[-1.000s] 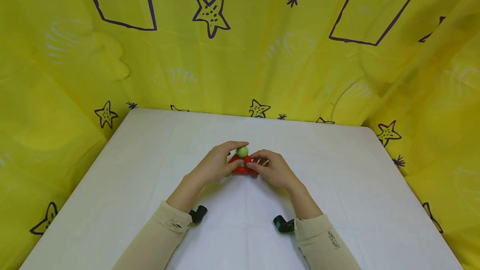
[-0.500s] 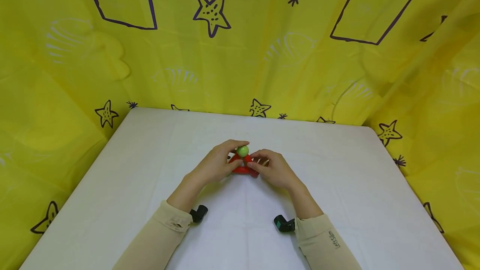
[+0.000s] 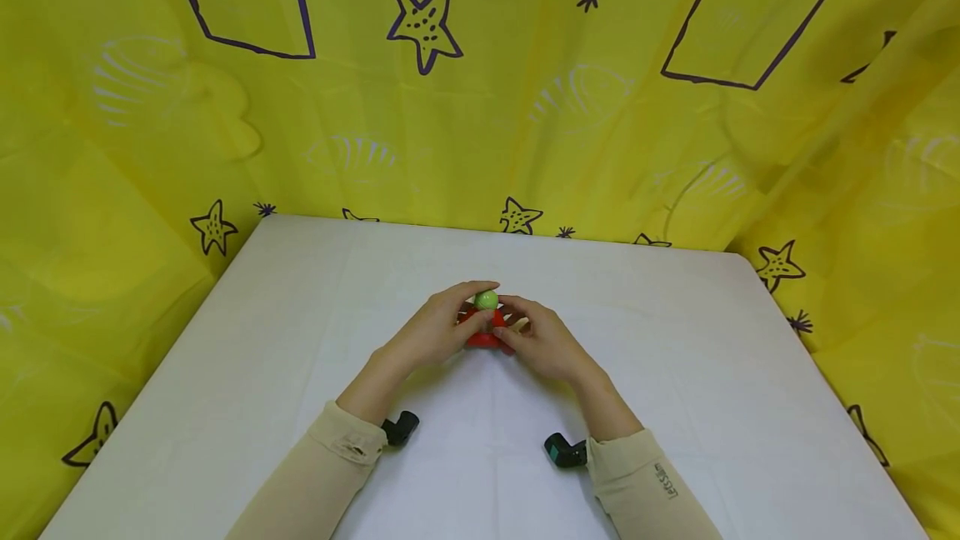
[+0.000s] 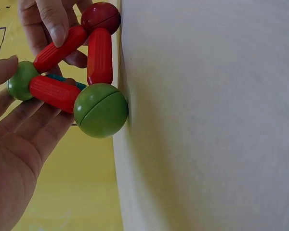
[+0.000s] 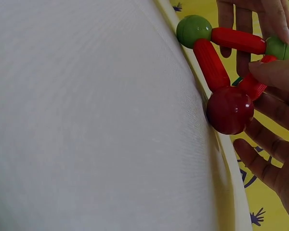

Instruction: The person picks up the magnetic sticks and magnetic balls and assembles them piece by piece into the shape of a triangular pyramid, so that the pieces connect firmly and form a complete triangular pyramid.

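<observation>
A triangle of red rods (image 4: 100, 57) and balls from a magnetic building set stands upright on the table. Green balls form its top (image 3: 487, 300) and lower left corner (image 4: 101, 110); a dark red ball (image 5: 230, 110) is the lower right one. Behind the frame part of a teal rod (image 4: 62, 78) shows, mostly hidden. My left hand (image 3: 437, 325) holds the triangle's left side, index finger over the top ball, thumb across the front and other fingers behind. With thumb and fingers, my right hand (image 3: 543, 342) grips the right red rod (image 5: 253, 86).
White cloth covers the table (image 3: 300, 290). A yellow patterned curtain (image 3: 480, 123) hangs around its back and sides. Black wrist cameras (image 3: 566, 450) stick out inward at both sleeves, above the table.
Both hands keep their hold. My right hand has shifted slightly left, its fingertips now closer to the top green ball. The triangle has barely moved.
</observation>
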